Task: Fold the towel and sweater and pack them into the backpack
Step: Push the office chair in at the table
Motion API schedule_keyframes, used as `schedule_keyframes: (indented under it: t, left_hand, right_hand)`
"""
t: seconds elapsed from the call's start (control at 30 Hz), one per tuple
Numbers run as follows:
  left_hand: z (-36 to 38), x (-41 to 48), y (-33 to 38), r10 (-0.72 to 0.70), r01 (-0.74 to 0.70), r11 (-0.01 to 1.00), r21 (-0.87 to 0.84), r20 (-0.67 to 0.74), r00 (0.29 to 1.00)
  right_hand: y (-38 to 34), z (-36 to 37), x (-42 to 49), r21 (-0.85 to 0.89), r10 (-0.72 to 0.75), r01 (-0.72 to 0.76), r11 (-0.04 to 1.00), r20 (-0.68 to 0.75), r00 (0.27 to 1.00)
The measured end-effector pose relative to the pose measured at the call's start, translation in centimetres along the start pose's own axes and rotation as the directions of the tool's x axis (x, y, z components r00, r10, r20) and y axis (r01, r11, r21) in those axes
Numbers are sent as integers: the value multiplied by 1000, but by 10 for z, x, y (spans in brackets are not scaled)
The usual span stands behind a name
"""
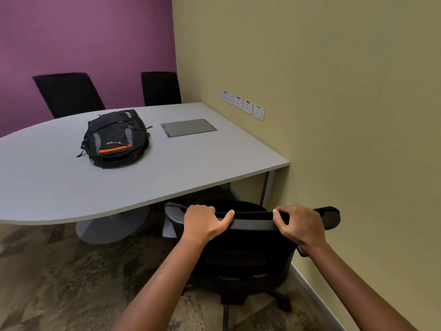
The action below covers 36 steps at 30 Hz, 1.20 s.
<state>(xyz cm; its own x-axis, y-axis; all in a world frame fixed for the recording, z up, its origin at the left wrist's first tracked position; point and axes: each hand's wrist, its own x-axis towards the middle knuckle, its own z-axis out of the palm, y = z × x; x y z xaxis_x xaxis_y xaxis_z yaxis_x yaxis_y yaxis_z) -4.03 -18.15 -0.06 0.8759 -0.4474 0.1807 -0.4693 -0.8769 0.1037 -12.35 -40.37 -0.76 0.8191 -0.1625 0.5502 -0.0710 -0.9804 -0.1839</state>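
Note:
A black backpack [115,138] with grey panels and an orange zip lies flat and zipped on the grey table [59,187], left of centre. No towel or sweater is in view. In front of me stands a black office chair [241,254], tucked at the table's near right corner. My left hand [205,222] grips the top edge of its backrest on the left, fingers curled over it. My right hand [298,224] grips the same edge further right.
A grey cable hatch [189,127] is set in the table to the right of the backpack. Two black chairs [69,94] stand beyond the table by the purple wall. Wall sockets [242,103] line the yellow wall on the right. Patterned carpet covers the floor.

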Motion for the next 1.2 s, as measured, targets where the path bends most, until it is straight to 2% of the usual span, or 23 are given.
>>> schedule_keyframes:
  t: [0.23,0.6,0.87,0.97,1.2]
  left_hand:
    - [-3,4,-3,-67,67,998,-9,-4,998]
    - [5,23,-3,-151,155,986,65,-69,986]
    - [5,41,-10,-192,196,978,67,-55,980]
    - [7,49,-14,-183,186,982,31,-97,978]
    - [15,68,-24,-238,234,971,-41,-157,958]
  right_hand:
    - [0,6,21,67,-48,44,997,58,997]
    - [15,35,70,149,-105,71,986,237,966]
    - [15,54,105,152,-227,183,971,358,906]
    - [15,60,116,137,-235,194,971,427,873]
    - [14,69,135,220,-269,195,956,384,883]
